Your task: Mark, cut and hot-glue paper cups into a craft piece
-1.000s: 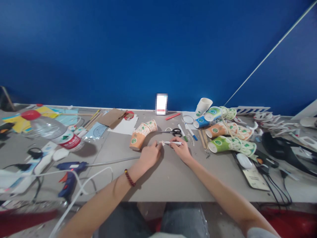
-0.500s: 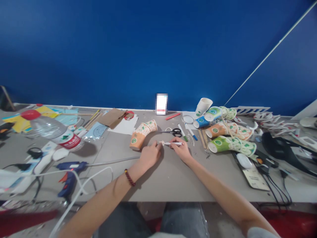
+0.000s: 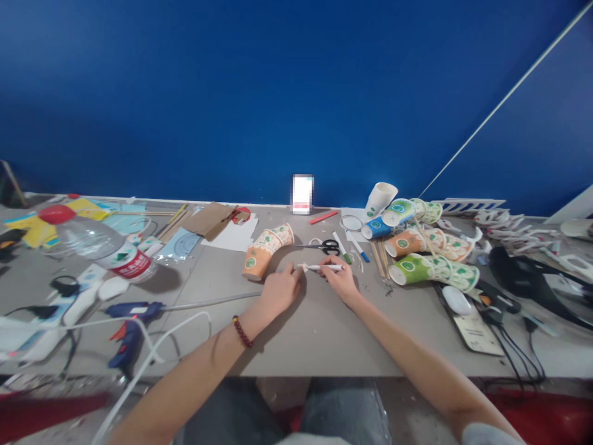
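My right hand (image 3: pixel 340 281) grips a slim white marker pen (image 3: pixel 327 267), its tip pointing left at a small pale paper cutout (image 3: pixel 302 267). My left hand (image 3: pixel 280 289) lies low on the table, its thumb and index finger closed at the cutout's left edge and holding it down. Left of the cutout, a bent chain of orange patterned paper cups (image 3: pixel 265 250) rests on its side. Black-handled scissors (image 3: pixel 330 248) lie just beyond my right hand. A green marker (image 3: pixel 341 248) and a blue marker (image 3: pixel 358 247) are beside them.
Several joined paper cups (image 3: pixel 433 272) lie at the right, near a white earphone case (image 3: pixel 457 300) and a phone. At the left are a blue glue gun (image 3: pixel 132 327), its cable, a power strip (image 3: pixel 76 303) and a tilted plastic bottle (image 3: pixel 99 241). A lit screen (image 3: pixel 302 194) stands against the wall.
The pen in my right hand tilts and shifts very slightly over the cutout. My left hand stays in place, and the things around look unmoved.
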{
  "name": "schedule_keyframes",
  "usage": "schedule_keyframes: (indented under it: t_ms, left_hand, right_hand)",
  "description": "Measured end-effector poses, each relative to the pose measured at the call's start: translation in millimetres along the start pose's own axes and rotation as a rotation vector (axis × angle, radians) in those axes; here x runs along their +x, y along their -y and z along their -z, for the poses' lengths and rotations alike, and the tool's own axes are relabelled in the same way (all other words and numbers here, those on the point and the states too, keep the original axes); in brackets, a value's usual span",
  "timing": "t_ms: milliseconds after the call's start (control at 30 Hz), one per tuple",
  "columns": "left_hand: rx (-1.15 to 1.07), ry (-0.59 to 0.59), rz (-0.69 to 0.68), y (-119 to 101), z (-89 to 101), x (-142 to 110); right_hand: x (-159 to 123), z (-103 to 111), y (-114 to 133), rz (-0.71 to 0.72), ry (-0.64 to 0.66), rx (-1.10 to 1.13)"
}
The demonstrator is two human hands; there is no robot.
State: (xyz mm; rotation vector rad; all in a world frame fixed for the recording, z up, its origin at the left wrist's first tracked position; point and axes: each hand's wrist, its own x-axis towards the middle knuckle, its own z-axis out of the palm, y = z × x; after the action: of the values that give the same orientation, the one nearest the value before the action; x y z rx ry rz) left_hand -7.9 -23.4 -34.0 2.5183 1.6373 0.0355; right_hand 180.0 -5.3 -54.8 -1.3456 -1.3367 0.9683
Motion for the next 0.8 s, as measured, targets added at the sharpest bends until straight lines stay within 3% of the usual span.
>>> schedule_keyframes:
  t_ms: [500,800]
  left_hand:
    - [-0.028,-0.028,-0.010,1.3,-1.9,0.4]
    - [-0.176,-0.093,0.043,2.2,1.7,-0.9]
  right_hand:
    - [1.8,-0.8,-3.9,-0.023,0.007,0.051]
    - [0.9,0.3,0.1,-0.036,-0.030,0.110]
